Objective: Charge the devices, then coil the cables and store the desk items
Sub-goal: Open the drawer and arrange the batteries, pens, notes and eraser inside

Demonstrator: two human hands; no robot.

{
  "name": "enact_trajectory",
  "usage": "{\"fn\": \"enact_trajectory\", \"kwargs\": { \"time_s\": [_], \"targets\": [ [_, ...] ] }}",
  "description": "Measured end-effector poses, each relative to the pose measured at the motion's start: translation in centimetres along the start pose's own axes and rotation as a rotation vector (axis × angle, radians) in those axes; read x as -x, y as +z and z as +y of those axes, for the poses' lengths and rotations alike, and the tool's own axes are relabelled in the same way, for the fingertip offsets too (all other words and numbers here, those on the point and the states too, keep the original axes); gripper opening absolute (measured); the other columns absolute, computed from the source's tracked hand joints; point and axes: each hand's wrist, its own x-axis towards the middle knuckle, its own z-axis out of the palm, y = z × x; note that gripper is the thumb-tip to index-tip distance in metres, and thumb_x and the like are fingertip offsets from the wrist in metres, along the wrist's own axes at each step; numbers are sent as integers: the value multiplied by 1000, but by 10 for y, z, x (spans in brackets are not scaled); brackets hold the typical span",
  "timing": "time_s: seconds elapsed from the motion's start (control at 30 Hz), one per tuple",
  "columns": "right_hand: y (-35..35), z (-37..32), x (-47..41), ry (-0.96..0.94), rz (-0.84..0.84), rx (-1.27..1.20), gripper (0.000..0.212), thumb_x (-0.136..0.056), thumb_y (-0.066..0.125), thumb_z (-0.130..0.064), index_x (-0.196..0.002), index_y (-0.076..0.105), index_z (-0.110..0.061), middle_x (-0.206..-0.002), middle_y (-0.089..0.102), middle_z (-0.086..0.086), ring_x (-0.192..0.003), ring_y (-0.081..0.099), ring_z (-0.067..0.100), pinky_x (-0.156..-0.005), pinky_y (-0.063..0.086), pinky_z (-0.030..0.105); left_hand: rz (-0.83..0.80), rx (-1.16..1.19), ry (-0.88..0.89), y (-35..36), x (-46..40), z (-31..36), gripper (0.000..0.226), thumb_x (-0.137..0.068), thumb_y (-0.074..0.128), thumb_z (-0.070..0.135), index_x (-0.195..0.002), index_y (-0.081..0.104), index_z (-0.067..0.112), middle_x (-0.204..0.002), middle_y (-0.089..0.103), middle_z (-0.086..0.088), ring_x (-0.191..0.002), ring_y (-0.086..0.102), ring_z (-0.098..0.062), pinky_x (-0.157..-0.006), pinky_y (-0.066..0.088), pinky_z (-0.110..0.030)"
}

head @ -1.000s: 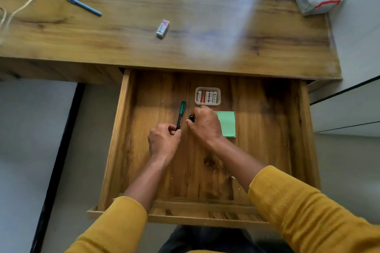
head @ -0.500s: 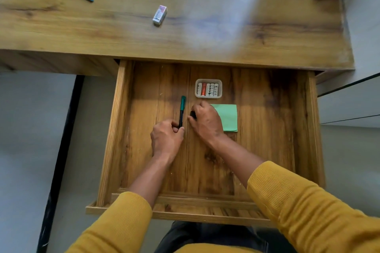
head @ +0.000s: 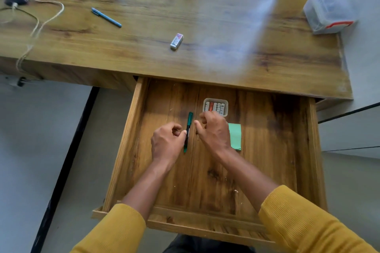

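Two hands work inside the open wooden drawer [head: 131,129]: left hand [head: 167,144] fingertips touch the green-capped marker pen [head: 188,131] lying flat; right hand [head: 213,131] hovers loosely curled, holding nothing. Best to leave it parallel beside the green sticky notepad [head: 235,136].

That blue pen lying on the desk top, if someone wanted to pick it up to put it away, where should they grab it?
Probably round the middle of its barrel, coming straight down from above. The blue pen lies flat and slantwise on the desk, with bare wood on both sides, so thumb and finger could close across its thin width. Pinching an end would likely let it tip.
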Motion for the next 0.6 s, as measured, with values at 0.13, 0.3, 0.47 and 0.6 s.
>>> {"fn": "enact_trajectory", "kwargs": {
  "time_s": [0.13,0.3,0.47,0.6],
  "targets": [
    [-14,-32,-36,-60,64,-94,15,-96,76,-23,-105,75,-11,-97,71,4,-83,66,15,-71,62,30,106,20,93,-22,-27,14,21,-98,74,32,-114,76,19,-97,75,4,-84,68,-4,-71,58,-18],
    [-24,-66,-100,-198,47,-105,19,-97,74,-19,-112,72,-7,-103,71,7,-86,65,15,-72,51,16,215,30,113,-52,-76,31,21,-101,70,36,-112,77,20,-97,75,4,-82,64,-3,-71,54,-18],
    [-20,-89,-166,-249,37,-23,24,-96,72,-20,-118,71,-12,-116,70,10,-100,66,24,-85,53,29,335,-4,100,-81,-135,42,22,-101,69,34,-110,80,17,-102,79,0,-88,70,-11,-75,47,-14],
    [-15,-98,-209,-256,22,22,25,-95,72,-18,-118,73,-10,-124,67,11,-115,60,30,-90,42,28,361,-28,90,-102,-182,49,21,-104,64,30,-110,75,13,-103,76,-5,-91,66,-13,-79,55,-23]
  ]
}}
